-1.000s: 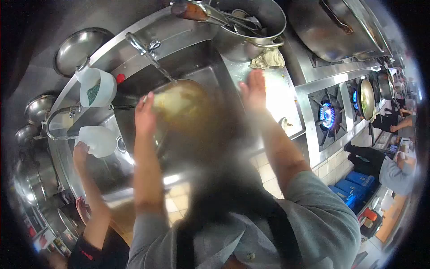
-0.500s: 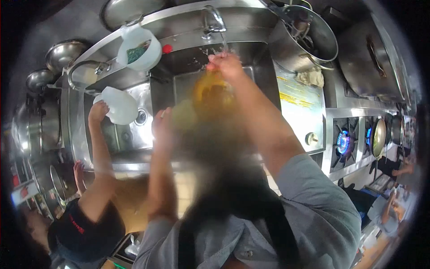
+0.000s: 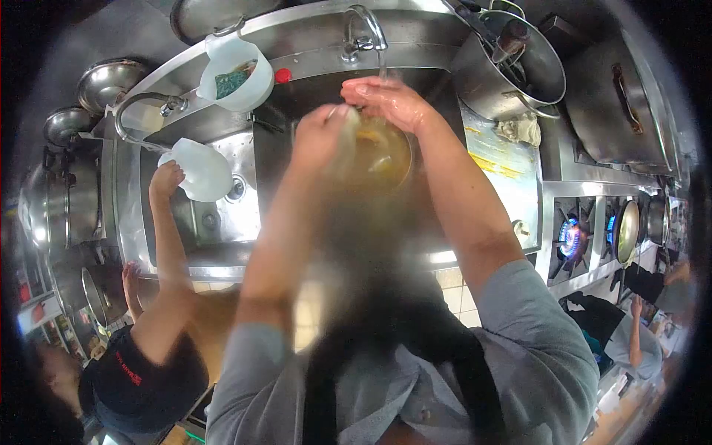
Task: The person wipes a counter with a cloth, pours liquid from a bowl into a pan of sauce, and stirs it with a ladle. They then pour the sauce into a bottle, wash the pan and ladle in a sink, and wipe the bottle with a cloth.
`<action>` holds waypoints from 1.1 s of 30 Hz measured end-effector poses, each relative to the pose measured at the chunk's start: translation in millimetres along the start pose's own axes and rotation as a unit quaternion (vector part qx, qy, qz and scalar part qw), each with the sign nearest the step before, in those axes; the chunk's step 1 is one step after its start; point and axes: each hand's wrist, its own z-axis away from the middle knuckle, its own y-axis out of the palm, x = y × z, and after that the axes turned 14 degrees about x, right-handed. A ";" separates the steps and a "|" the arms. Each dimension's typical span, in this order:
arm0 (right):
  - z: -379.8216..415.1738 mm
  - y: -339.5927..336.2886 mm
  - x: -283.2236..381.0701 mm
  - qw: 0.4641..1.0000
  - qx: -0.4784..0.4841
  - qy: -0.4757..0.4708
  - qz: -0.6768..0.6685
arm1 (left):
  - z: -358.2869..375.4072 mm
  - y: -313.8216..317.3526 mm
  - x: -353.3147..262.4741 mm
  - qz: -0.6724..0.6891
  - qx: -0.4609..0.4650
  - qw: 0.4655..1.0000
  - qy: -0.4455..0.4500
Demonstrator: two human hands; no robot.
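My right hand [image 3: 389, 102] is under the running tap [image 3: 365, 37], wet, palm turned up and fingers stretched out with nothing gripped. Close beside it, my left hand [image 3: 320, 135] is closed, and a pale, blurred thing [image 3: 346, 144] hangs by its fingers; I cannot make out what it is. Below both hands a round, yellow-brown bowl [image 3: 404, 165] with cloudy liquid and pale shapes stands in the steel sink [image 3: 285, 167]. A smear blurs the view below the bowl.
A co-worker's hand [image 3: 169, 178] holds a white jug [image 3: 205, 176] over the left basin. Another white jug [image 3: 256, 87] stands on the ledge near a red cap [image 3: 282, 76]. At right are a large pot [image 3: 475, 85], a crumpled cloth [image 3: 519, 130] and a lit burner [image 3: 569, 237].
My left hand has moved up and to the right, next to my right hand. My right hand has turned palm up under the water and shifted slightly right. The bowl shows more clearly.
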 end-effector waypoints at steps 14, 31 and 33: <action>21.1 -33.7 26.9 0.958 -0.128 -0.029 0.254 | -71.7 18.7 -17.0 0.113 0.129 0.981 0.089; 29.3 -18.6 22.0 0.928 -0.122 -0.029 0.352 | -63.2 43.1 -8.3 0.297 0.031 0.949 0.099; 36.3 -25.3 -2.2 0.919 -0.062 0.025 0.387 | -64.6 31.4 -13.6 0.423 0.052 0.891 0.153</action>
